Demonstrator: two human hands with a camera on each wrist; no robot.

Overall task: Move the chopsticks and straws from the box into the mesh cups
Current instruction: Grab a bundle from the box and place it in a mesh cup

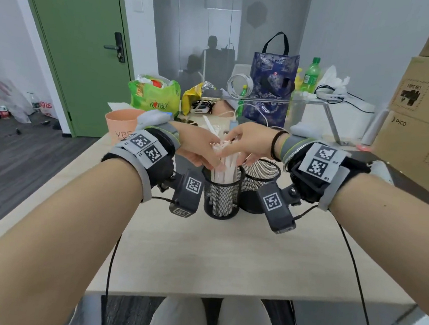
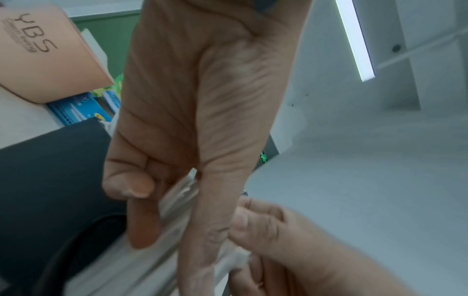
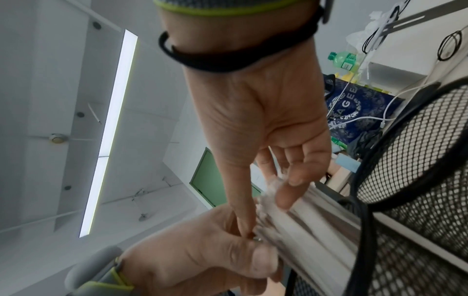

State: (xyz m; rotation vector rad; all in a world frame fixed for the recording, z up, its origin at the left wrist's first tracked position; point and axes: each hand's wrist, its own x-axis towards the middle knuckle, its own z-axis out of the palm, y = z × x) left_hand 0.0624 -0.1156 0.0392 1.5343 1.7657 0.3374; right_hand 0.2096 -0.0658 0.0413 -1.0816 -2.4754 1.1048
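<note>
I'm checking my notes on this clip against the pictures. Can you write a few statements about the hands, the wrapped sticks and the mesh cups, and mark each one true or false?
1. Both hands are on the bundle of wrapped sticks. True: the left hand and right hand meet at its top.
2. The bundle stands in the right-hand mesh cup. False: it stands in the left mesh cup.
3. The right mesh cup is full of sticks. False: none show in it.
4. The two cups sit side by side on the table. True.
5. A pink cup stands behind the left wrist. True.
6. The door is open. False: the green door is closed.
</note>
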